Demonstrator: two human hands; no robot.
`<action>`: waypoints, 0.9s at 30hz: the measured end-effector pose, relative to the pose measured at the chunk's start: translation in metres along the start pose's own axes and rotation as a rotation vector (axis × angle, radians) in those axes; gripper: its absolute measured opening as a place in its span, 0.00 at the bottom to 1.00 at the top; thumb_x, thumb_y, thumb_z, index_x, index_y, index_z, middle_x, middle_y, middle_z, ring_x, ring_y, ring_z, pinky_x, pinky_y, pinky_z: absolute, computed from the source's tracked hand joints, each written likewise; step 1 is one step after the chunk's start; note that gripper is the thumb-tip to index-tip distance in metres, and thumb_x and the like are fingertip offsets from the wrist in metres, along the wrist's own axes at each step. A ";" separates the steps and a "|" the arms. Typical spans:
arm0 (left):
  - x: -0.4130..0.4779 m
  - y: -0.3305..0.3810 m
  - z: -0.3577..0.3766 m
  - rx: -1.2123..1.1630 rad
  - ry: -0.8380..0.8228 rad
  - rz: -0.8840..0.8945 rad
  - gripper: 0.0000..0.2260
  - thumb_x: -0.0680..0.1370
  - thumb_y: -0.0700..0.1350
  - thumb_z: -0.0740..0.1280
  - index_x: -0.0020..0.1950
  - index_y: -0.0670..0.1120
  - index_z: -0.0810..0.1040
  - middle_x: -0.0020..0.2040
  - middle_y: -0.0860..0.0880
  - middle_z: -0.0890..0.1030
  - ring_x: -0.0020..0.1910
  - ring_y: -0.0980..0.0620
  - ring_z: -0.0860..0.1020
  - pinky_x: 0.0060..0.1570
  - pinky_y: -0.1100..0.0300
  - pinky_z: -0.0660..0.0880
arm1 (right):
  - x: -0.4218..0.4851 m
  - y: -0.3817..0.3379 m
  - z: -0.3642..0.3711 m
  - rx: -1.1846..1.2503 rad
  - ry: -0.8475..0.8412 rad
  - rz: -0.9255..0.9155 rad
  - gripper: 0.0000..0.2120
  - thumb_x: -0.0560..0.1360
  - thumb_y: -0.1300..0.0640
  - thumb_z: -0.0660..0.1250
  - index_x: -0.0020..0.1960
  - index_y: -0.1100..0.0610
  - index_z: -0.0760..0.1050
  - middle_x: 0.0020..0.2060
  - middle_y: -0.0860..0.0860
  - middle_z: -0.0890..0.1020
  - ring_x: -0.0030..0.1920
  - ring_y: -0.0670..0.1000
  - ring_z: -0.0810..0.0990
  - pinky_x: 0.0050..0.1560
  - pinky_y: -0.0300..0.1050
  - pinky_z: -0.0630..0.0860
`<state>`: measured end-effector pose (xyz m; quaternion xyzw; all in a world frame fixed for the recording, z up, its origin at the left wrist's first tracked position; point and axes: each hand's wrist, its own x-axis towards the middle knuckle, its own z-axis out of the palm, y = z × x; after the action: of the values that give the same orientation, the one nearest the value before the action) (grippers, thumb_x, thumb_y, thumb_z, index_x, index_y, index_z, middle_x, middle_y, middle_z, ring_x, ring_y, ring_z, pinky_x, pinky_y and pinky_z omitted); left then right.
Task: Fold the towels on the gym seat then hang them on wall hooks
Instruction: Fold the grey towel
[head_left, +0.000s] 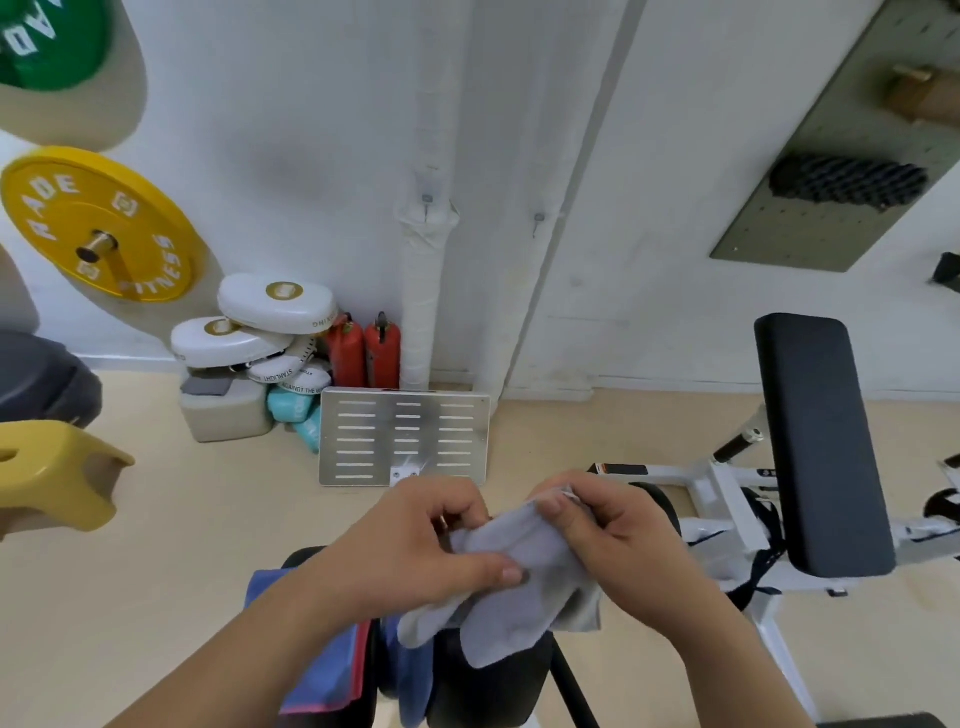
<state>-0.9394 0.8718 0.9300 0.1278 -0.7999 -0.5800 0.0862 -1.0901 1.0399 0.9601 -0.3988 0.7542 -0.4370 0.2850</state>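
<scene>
1. Progress: The task is judged to be at an early stage. A pale grey cloth towel (519, 587) is held up in both hands. It is bunched and partly doubled over, and not yet brought to a neat fold.
2. Work outstanding: A blue cloth towel with a red edge (322, 670) is seen draped, unfolded, over the near end of the black padded gym seat (488, 680). Whether the blue piece beside it is a separate towel cannot be told.
3. Hooks: Two small metal wall hooks (427, 199) are seen bare on the white wall, well apart from the hands. No towel is hung, so all hanging is judged to remain.
4. Left hand (415, 545): The fingers are curled at the grey towel's upper left edge and the thumb is laid across the face of the cloth. The towel is thereby gripped.
5. Right hand (618, 535): A top corner of the grey towel is pinched between thumb and fingertips. The rest of the cloth is left hanging below.
6. Position: The grey towel is held between the two hands and touches both. It is above the gym seat, with its lower folds hanging in front of the seat. Whether they touch the padding cannot be told.
</scene>
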 end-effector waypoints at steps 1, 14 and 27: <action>0.002 0.000 -0.001 0.120 -0.034 0.015 0.16 0.67 0.54 0.81 0.36 0.48 0.77 0.35 0.49 0.77 0.34 0.57 0.73 0.36 0.59 0.70 | 0.002 0.000 -0.005 -0.028 -0.023 -0.001 0.09 0.81 0.50 0.65 0.47 0.46 0.83 0.45 0.47 0.86 0.48 0.47 0.83 0.51 0.44 0.80; 0.017 -0.005 0.017 0.414 -0.203 0.017 0.16 0.68 0.61 0.77 0.36 0.50 0.82 0.40 0.52 0.77 0.40 0.52 0.78 0.42 0.50 0.77 | 0.017 0.016 -0.087 -0.039 0.277 0.013 0.11 0.82 0.53 0.67 0.45 0.58 0.82 0.42 0.60 0.83 0.43 0.54 0.81 0.47 0.50 0.75; 0.026 0.009 0.025 0.650 -0.352 0.010 0.16 0.70 0.57 0.76 0.36 0.45 0.80 0.44 0.53 0.78 0.42 0.54 0.78 0.42 0.59 0.76 | 0.014 0.053 -0.095 -0.092 0.363 0.080 0.15 0.82 0.51 0.65 0.46 0.62 0.78 0.44 0.65 0.81 0.44 0.62 0.79 0.43 0.48 0.73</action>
<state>-0.9725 0.8893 0.9307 0.0430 -0.9456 -0.3082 -0.0952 -1.1901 1.0845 0.9547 -0.2957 0.8277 -0.4551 0.1427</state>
